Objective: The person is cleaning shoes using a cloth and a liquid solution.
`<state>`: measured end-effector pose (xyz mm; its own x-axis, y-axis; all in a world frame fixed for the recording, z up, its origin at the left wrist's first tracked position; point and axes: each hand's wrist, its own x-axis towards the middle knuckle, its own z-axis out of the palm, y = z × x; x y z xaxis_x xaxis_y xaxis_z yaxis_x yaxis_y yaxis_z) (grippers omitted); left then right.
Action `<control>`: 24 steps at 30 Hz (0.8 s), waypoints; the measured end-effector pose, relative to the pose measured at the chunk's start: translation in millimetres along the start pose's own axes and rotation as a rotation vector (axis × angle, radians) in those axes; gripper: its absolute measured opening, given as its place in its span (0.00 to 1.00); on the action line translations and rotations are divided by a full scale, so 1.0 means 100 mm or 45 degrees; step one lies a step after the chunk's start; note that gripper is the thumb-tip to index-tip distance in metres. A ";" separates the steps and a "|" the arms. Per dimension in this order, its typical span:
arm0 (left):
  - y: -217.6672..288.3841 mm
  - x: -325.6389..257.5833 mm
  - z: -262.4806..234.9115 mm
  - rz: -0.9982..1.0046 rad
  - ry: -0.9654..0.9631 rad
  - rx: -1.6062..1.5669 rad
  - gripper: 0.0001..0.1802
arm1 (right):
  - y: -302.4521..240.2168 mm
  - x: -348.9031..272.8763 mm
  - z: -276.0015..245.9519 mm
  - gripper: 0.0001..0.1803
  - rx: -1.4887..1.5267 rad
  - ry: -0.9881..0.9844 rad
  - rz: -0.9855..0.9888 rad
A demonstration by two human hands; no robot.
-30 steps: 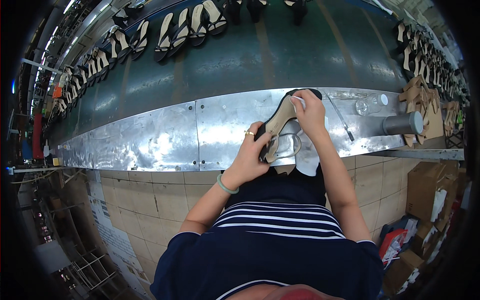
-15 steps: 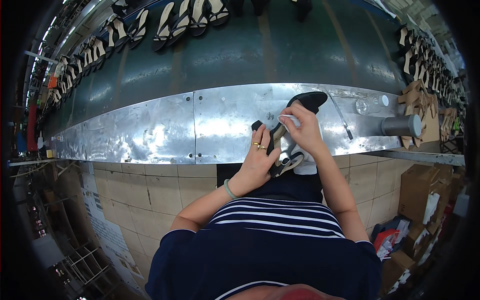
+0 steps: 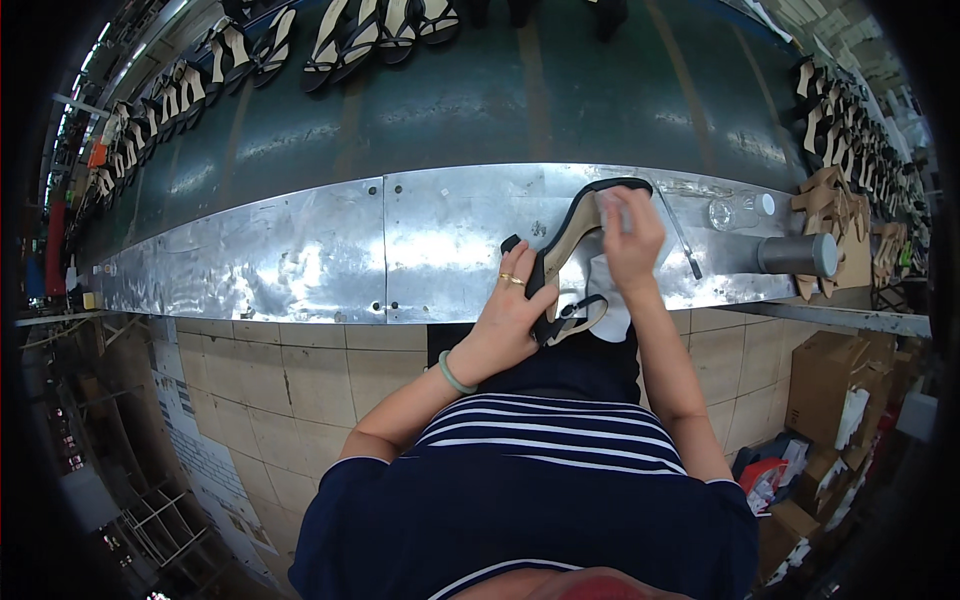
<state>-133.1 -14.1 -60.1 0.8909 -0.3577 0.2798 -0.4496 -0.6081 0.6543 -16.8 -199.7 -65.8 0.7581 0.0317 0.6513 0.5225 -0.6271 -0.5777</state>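
A black high-heeled sandal (image 3: pixel 566 240) with a beige insole lies slantwise over the metal worktop, its toe pointing away to the right. My left hand (image 3: pixel 512 312) is closed round its heel end, with a ring on a finger and a pale green bangle on the wrist. Over the toe part is my right hand (image 3: pixel 634 240), blurred by motion, its fingers bunched on a small white cloth (image 3: pixel 604 203) against the insole. The sandal's ankle strap (image 3: pixel 585 318) loops out toward me. Beneath it, a white sheet (image 3: pixel 608 300) hangs past the worktop's near edge.
Right of the sandal lie a slim dark-ended tool (image 3: pixel 682 235), a clear glass jar (image 3: pixel 735 212) and a grey cylinder (image 3: pixel 798 254). Tan shoes (image 3: pixel 828 215) stand at the worktop's right end. Beyond runs a green conveyor belt (image 3: pixel 450 120) with rows of black sandals (image 3: pixel 343 45).
My right hand has moved with the white cloth from the sandal's middle toward its toe. The sandal has turned to show more of its insole; my left hand keeps its hold.
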 end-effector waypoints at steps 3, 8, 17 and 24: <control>-0.15 0.10 -0.24 -0.182 -0.029 -0.456 0.30 | 0.13 0.06 -0.14 0.06 0.120 0.153 0.156; -0.54 0.20 -0.51 -0.554 0.183 -1.178 0.28 | 0.12 -0.11 -0.27 0.07 0.807 -0.085 0.735; -0.79 0.27 -0.79 -0.894 0.527 -1.520 0.21 | 0.06 -0.37 -0.33 0.07 0.852 -0.193 0.844; -0.79 0.25 -0.69 -0.932 0.612 -1.547 0.21 | -0.21 -0.18 0.06 0.06 0.727 -0.338 0.575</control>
<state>-70.8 73.5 -56.1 0.9332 0.1652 -0.3192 0.2046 0.4861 0.8496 -39.4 -182.2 -68.2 0.9759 0.0992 0.1942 0.2060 -0.1272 -0.9703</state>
